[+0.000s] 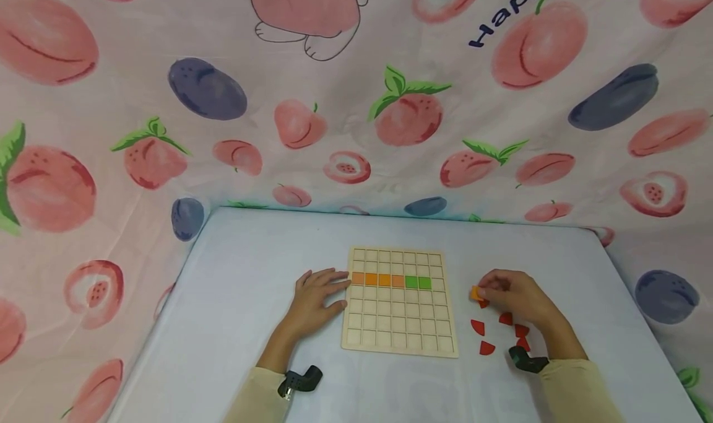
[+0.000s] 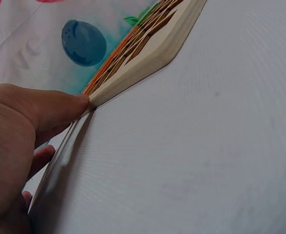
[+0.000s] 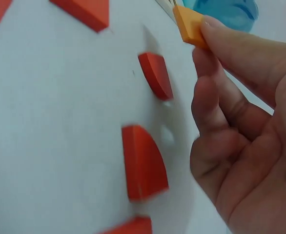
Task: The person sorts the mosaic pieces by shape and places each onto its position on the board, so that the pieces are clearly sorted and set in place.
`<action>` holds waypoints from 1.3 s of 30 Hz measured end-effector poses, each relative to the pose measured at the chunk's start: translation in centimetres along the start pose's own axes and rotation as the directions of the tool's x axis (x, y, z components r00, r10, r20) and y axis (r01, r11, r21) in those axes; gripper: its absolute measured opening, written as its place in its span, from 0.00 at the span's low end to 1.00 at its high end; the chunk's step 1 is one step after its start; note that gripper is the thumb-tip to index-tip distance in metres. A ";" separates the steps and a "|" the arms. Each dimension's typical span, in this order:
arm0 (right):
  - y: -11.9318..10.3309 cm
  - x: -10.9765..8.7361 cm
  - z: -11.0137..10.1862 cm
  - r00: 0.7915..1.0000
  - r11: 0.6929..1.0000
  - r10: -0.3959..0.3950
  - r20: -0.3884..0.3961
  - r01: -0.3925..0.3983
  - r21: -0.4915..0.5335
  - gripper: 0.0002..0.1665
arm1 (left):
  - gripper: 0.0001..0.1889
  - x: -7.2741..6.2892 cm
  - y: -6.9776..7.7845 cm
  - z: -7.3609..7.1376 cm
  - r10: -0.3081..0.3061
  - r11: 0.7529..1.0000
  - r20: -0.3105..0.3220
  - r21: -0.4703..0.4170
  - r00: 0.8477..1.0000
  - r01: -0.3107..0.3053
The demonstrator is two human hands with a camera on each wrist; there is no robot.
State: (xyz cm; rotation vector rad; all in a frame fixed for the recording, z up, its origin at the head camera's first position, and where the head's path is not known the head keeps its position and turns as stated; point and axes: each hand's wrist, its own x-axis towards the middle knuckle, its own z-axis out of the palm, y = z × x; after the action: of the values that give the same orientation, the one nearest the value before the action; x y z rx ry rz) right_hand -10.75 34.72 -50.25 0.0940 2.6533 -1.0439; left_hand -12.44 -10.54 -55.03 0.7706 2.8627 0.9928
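Observation:
A wooden grid board (image 1: 395,325) lies flat on the white table. Its third row from the far side holds orange tiles (image 1: 377,280) on the left and two green tiles (image 1: 418,282) on the right. My left hand (image 1: 319,302) rests on the table beside the board, its extended fingers touching the left edge. In the left wrist view the thumb (image 2: 60,105) meets the board's side. To the right of the board, my right hand (image 1: 515,294) pinches an orange tile (image 3: 189,27) between thumb and fingers, raised above the table.
Several red quarter-round pieces (image 1: 487,348) lie scattered on the white table (image 1: 267,237), below and around my right hand. A fruit-patterned cloth (image 1: 345,101) hangs behind the table's far edge. Both wrists carry small dark devices (image 1: 303,379).

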 end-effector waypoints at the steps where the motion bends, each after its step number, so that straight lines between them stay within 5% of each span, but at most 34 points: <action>1: -0.2 0.1 0.2 1.000 1.000 -0.015 -0.010 0.015 0.004 0.15 | 0.24 0.0 0.0 0.0 0.000 1.000 -0.001 0.000 1.000 0.000; 16: -2.1 1.7 2.4 0.995 0.993 -0.077 -0.059 0.082 0.082 0.15 | 0.24 0.0 0.1 0.1 0.012 1.000 -0.016 0.005 1.000 -0.012; 25: -3.7 2.2 3.7 0.998 0.988 0.013 -0.066 -0.003 0.157 0.14 | 0.23 -0.1 -0.2 0.2 0.018 1.000 -0.018 -0.001 1.000 -0.018; 39: -5.1 3.3 4.8 0.995 0.999 -0.041 -0.086 0.043 0.023 0.10 | 0.24 0.0 -0.3 0.2 0.010 1.000 0.001 0.006 1.000 -0.010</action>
State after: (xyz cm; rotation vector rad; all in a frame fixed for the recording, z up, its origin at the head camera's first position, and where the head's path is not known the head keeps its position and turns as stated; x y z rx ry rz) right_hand -13.54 27.56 -51.17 0.0903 2.7298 -1.1104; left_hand -12.56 -10.66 -55.37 0.7869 2.8649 0.9849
